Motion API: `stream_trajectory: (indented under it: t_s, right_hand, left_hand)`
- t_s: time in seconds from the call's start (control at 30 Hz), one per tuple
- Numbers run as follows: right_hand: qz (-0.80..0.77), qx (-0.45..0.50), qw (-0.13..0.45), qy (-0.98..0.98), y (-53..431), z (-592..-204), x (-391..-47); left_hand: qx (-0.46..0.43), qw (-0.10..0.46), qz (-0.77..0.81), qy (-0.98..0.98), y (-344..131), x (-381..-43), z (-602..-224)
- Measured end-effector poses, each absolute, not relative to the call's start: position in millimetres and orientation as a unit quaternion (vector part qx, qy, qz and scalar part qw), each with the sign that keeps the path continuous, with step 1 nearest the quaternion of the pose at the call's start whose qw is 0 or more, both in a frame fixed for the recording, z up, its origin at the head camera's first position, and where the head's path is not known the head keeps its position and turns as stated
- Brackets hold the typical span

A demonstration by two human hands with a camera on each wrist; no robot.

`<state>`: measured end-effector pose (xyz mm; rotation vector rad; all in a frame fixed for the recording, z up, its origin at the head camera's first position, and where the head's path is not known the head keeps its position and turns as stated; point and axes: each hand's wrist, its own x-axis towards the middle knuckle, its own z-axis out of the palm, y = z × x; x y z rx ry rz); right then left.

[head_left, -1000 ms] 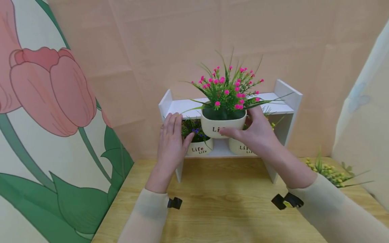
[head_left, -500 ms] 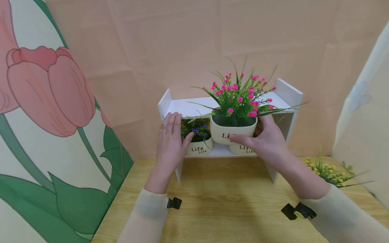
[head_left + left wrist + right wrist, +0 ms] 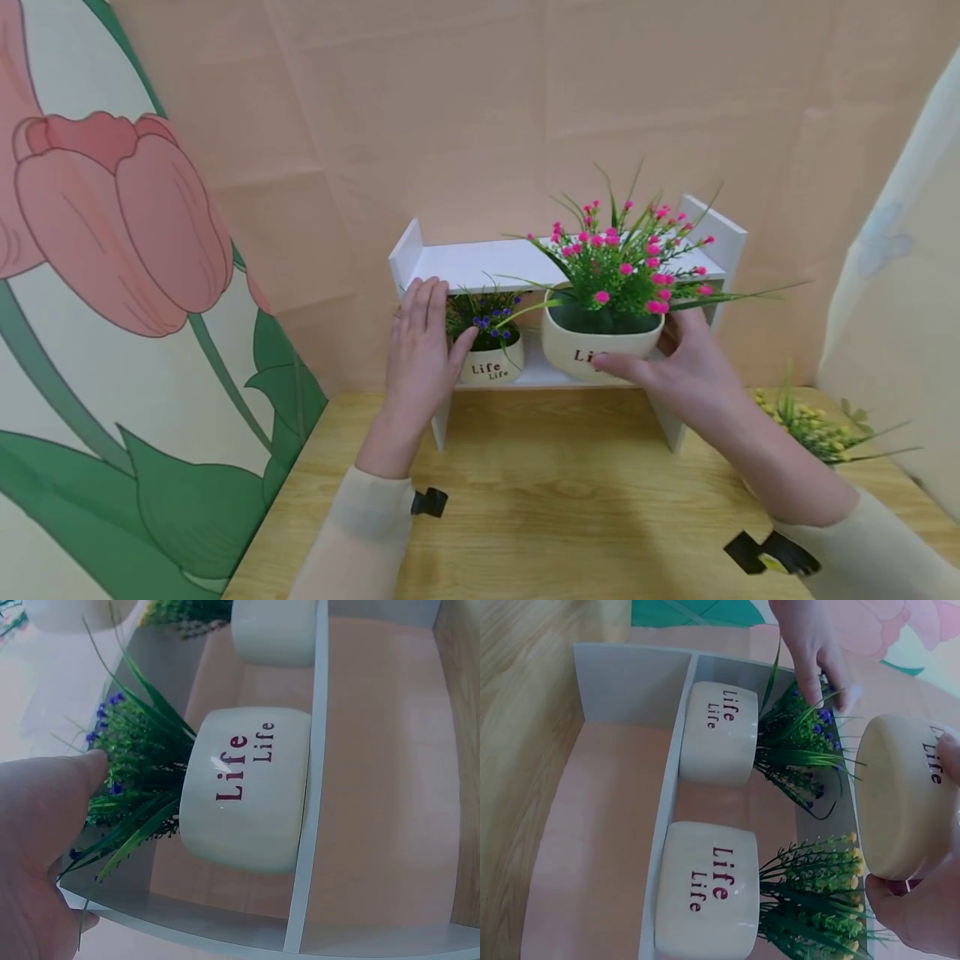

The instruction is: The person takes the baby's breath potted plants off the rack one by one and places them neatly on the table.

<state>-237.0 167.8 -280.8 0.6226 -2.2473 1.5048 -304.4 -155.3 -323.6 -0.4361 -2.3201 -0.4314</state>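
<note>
My right hand (image 3: pixel 693 358) grips a cream flowerpot (image 3: pixel 570 333) of pink artificial flowers, thumb on its front. The pot is in the air in front of the right part of a white two-tier shelf (image 3: pixel 472 262). My left hand (image 3: pixel 423 350) rests on the shelf's left upper corner, fingers fairly straight. Beside its thumb, a "Life" pot with purple-blue flowers (image 3: pixel 247 787) stands on the lower tier. Another pot, with yellow flowers (image 3: pixel 705 889), stands to its right in the right wrist view; the held pot hides it in the head view.
The shelf stands on a wood-grain table (image 3: pixel 540 500) against a beige backdrop (image 3: pixel 480 108). A further yellow-flowered plant (image 3: pixel 813 425) sits at the table's right, partly behind my right forearm. A tulip-printed panel (image 3: pixel 135 225) is on the left.
My right hand has carried the pink-flowered pot right and down, from the middle of the shelf's front to its right part. The left hand has stayed on the shelf corner.
</note>
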Motion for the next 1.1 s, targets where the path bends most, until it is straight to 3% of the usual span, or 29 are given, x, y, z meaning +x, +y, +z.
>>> stream_trajectory:
  t_s: [1.1]
  right_hand:
    - [0.518,0.173,0.186,-0.817,209.7,-319.9,-219.1]
  left_hand:
    - [-0.163,0.344,-0.167,-0.909,-156.3,-299.5,-320.0]
